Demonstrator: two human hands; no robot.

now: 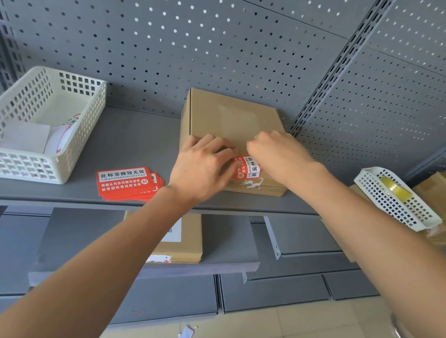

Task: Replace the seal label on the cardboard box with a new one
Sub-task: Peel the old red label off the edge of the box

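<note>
Hands meet on a flat brown cardboard box (232,128): left hand (201,165) and right hand (278,154) fingers pinch a red-and-white seal label (248,169) between them at its front edge.

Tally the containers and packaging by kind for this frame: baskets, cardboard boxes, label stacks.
White plastic baskets: 2, the large basket and the small basket
Brown cardboard boxes clearly visible: 2, the top box and the lower box
Red label stacks: 1, the label stack
Total: 5

Both forearms are bare, without sleeves, gloves or jewellery.
</note>
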